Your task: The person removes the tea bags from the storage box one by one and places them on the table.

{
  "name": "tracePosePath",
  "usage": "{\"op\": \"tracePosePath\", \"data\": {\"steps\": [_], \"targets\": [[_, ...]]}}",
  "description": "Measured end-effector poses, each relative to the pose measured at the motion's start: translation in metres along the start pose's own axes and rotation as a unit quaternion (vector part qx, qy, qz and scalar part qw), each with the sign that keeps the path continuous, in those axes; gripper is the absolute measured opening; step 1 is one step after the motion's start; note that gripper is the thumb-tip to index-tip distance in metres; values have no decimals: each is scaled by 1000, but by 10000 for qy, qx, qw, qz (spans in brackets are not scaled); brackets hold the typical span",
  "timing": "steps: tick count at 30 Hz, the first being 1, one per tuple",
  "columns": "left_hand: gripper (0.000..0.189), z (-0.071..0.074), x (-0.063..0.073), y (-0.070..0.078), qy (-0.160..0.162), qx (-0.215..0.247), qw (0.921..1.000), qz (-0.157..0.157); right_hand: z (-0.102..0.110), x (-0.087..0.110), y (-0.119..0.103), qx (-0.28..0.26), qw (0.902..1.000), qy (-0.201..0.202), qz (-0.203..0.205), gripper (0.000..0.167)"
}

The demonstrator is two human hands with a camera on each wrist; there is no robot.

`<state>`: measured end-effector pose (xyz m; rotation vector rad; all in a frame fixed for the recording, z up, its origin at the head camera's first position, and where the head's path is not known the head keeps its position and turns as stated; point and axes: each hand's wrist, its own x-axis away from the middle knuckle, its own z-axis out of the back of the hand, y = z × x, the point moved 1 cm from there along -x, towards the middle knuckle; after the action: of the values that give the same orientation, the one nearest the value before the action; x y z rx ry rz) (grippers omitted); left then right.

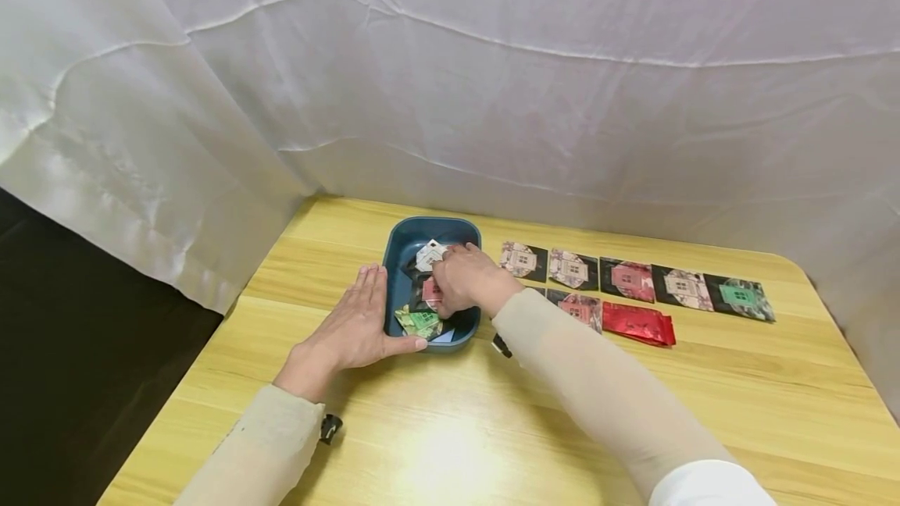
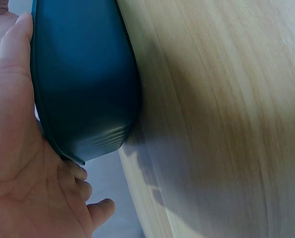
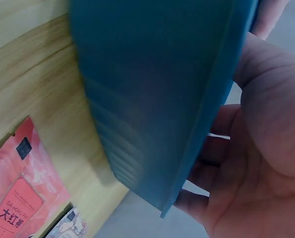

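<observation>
A dark blue rectangular bin (image 1: pixel 399 234) stands on the table, with several small tea packets inside, among them a white-labelled one (image 1: pixel 430 254), a red-labelled one (image 1: pixel 430 292) and a green one (image 1: pixel 420 322). Along the bin's left side lies my left hand (image 1: pixel 355 326), fingers straight and the thumb at the near rim. In the left wrist view the left palm (image 2: pixel 33 163) is against the rim. My right hand (image 1: pixel 467 278) reaches over the right rim into the bin, fingers bent down among the packets. Its fingertips are hidden, and I cannot tell whether they pinch a packet.
Right of the bin, a back row of flat tea packets (image 1: pixel 626 279) runs across the table (image 1: pixel 703 389). In front of it lie a red-labelled packet (image 1: pixel 578 309) and shiny red packets (image 1: pixel 638 323), partly behind the right forearm. A pale curtain (image 1: pixel 492 115) hangs behind.
</observation>
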<state>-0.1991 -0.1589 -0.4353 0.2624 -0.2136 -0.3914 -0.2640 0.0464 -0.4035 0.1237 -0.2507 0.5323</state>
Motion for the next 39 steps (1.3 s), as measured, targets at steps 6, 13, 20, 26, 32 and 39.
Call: {"op": "tracePosePath", "data": {"steps": [6,13,20,26,32,39], "targets": [[141,1,0,1,-30,8,10000,30,-4,0,2,-9,10000,-57,-1,36],[141,1,0,0,-30,17,10000,12,-7,0,2,101,9999,38,-53,76],[140,2,0,0,-39,3,10000,12,-5,1,2,238,9974,682,-13,86],[140,0,1,0,-46,16,10000,32,4,10,7,195,9944,1034,35,83],[139,-1,1,0,1,39,10000,41,15,26,16,24,9937,1117,87,83],[142,0,1,0,29,-8,10000,34,18,49,30,39,9898,1409,220,78]]}}
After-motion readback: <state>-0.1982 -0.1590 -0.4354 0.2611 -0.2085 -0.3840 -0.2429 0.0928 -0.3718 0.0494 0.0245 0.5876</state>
